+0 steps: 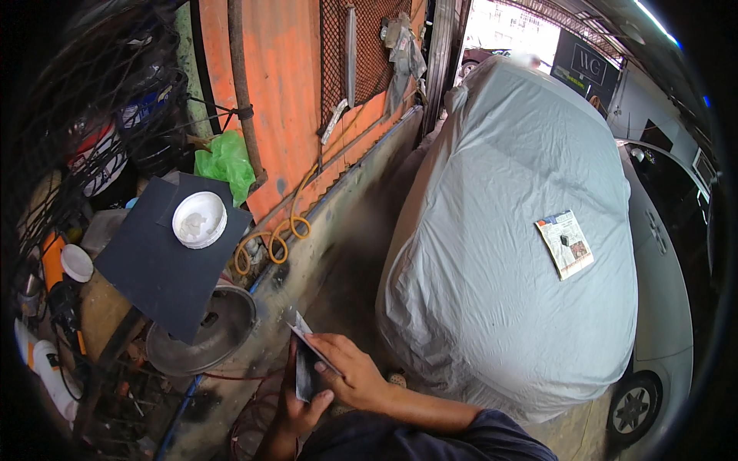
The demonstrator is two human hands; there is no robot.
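Low in the middle, my left hand [301, 415] grips a dark grey folded sheet [306, 370] from below, its thumb against the lower end. The sheet looks like sandpaper and has a pale upper edge. My right hand [355, 373] lies over the same sheet, fingers pressed along its upper side and thumb on the dark face. To the left, a larger dark sheet [146, 261] lies flat. On it rests a round white dish [221, 230] with a lump of white stuff inside.
A car under a grey cover [507, 307] fills the right, with a folded newspaper [570, 257] on top. Beyond it stands a silver car [665, 323]. A wheel rim [242, 326], a green plastic bag [228, 165] and a coiled yellow hose [296, 228] are near the orange wall [280, 69].
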